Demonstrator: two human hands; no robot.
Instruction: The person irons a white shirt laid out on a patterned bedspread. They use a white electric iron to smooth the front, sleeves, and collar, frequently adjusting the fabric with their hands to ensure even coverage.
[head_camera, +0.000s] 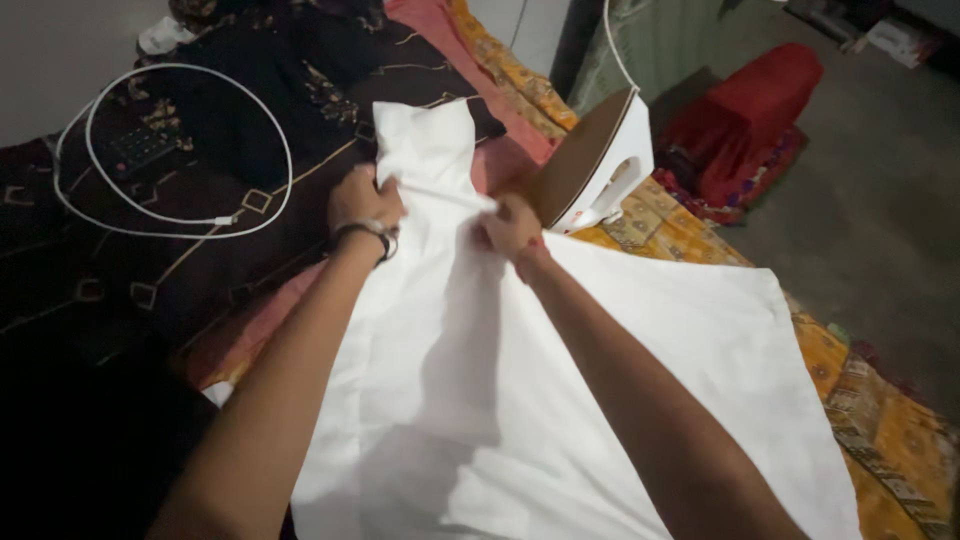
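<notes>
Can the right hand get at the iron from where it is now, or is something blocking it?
Probably yes. The iron stands on its heel just beyond the right hand, with nothing between them. But that hand is gripping the white cloth, as is the left hand, so it would have to let go first.

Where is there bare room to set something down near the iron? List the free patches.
Free: the flat white cloth right of the right hand, and dark patterned fabric below the white cable loop, left of the left hand. Crowded: between both hands and the upright iron, where cloth is bunched.
</notes>
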